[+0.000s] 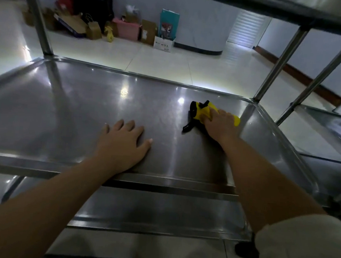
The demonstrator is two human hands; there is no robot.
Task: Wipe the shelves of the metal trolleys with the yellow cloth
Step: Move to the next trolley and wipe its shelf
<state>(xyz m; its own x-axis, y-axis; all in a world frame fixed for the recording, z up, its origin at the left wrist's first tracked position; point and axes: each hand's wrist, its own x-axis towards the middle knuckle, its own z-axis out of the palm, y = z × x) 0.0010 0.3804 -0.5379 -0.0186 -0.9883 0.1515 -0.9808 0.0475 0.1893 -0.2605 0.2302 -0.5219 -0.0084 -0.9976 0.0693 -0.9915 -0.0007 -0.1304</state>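
Note:
The middle shelf of a steel trolley fills the view, shiny and bare. My left hand lies flat on it near the front edge, fingers slightly spread, holding nothing. My right hand presses on the yellow cloth toward the shelf's far right corner. The cloth is bunched, with black trim and a black strap sticking out at its left. Part of the cloth is hidden under my palm.
A lower shelf shows below the front rim. Upright posts stand at the far corners, with an upper shelf overhead. A second trolley stands at the right. Boxes and paper bags crowd the floor by the far wall.

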